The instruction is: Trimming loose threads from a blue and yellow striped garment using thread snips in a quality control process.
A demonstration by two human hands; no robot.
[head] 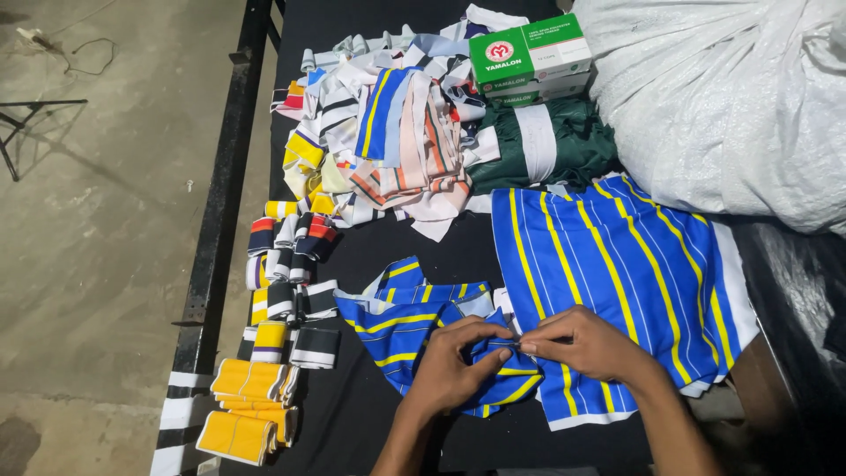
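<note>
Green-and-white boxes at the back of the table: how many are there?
2, stacked. The top box sits on the lower box, between the heap of striped fabric strips and the white woven sack. More may be hidden behind them.

On the black table (441, 247), the left hand (454, 366) and the right hand (586, 344) meet and pinch a small blue piece of fabric with yellow stripes (414, 322). Just beside it, on the right, lies a stack of larger blue striped panels (617, 264). Behind are a heap of mixed striped strips (388, 141), a folded green cloth (546, 145), green and white boxes (529, 57) and a white woven sack (723, 97). Folded yellow cuffs (251, 383) lie near the left edge.
</note>
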